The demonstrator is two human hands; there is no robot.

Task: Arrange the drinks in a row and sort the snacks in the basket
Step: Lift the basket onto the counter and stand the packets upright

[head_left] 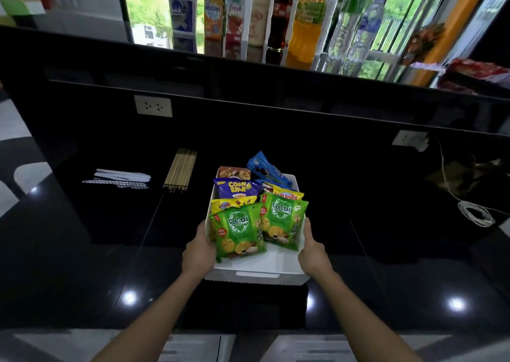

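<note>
Gripping the white basket (256, 274) by its side walls, left hand (199, 247) and right hand (313, 251) flank its near end, equally close. Its long axis runs straight away from the person. Inside, a purple bag (237, 189) reads "CORN STAR". Beyond the basket, the drinks row (276, 16) includes a carton (235, 16) marked "fresh".
</note>
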